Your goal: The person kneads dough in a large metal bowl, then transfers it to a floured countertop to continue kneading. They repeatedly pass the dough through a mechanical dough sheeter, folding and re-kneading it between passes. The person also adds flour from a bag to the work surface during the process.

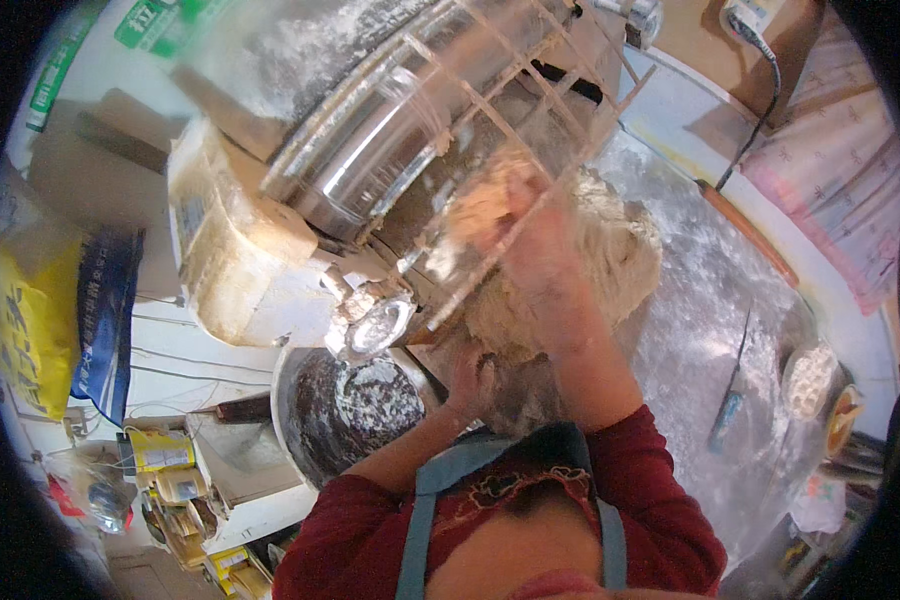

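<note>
A large mass of pale dough lies on a floured metal worktop against a dough-rolling machine with a shiny metal roller. My right hand is blurred and reaches to the dough at the machine's barred metal guard. A brightly lit orange-tan patch shows beyond its fingers, and I cannot tell whether this is dough or part of the hand. My left hand is low beside the dough's near edge, below the guard. Its fingers are partly hidden, and its grip is unclear.
A round metal basin with flour traces stands at left, below a metal handwheel. On the worktop's right lie a blue-handled knife and a whitish lumpy object. A brown wooden stick lies along the far edge, near a black cord.
</note>
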`<action>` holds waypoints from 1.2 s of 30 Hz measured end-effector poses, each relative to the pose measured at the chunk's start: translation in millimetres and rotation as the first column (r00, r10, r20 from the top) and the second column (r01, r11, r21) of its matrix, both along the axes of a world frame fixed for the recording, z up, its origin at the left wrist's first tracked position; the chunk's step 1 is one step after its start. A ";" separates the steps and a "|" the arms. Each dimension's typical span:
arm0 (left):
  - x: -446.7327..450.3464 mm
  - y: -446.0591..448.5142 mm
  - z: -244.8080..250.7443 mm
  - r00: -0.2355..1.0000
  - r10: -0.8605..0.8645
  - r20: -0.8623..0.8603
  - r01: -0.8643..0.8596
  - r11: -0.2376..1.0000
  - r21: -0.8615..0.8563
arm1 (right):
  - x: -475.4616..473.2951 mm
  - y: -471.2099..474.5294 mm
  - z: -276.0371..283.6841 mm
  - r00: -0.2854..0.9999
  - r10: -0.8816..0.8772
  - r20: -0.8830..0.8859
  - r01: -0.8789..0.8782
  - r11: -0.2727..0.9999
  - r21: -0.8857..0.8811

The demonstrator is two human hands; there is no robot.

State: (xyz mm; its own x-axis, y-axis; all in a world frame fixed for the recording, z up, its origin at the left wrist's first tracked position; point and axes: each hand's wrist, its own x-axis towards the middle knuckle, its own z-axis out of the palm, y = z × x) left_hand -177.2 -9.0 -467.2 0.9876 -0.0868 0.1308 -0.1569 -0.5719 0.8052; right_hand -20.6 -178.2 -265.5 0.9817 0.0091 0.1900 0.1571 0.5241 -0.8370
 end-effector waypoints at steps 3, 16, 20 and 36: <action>-0.1 0.4 -3.8 0.998 -0.042 0.048 0.037 0.995 0.098 | -8.5 -42.2 -30.8 0.987 -0.004 -0.163 0.001 1.000 -0.017; -4.5 -4.4 -35.2 0.954 0.173 0.245 -0.187 0.982 0.037 | -17.0 -101.5 -141.0 0.937 -0.251 0.242 0.230 -0.080 -0.970; 9.6 -36.8 -23.2 0.975 0.154 -0.158 -0.216 0.802 -0.557 | 40.1 -112.4 -146.4 0.941 -0.226 0.253 0.245 -0.063 -0.967; 85.4 -81.2 21.3 0.807 -0.386 -0.448 -0.234 0.487 -0.842 | -126.8 -147.5 -110.6 0.917 -0.364 -0.163 -0.058 0.282 -0.958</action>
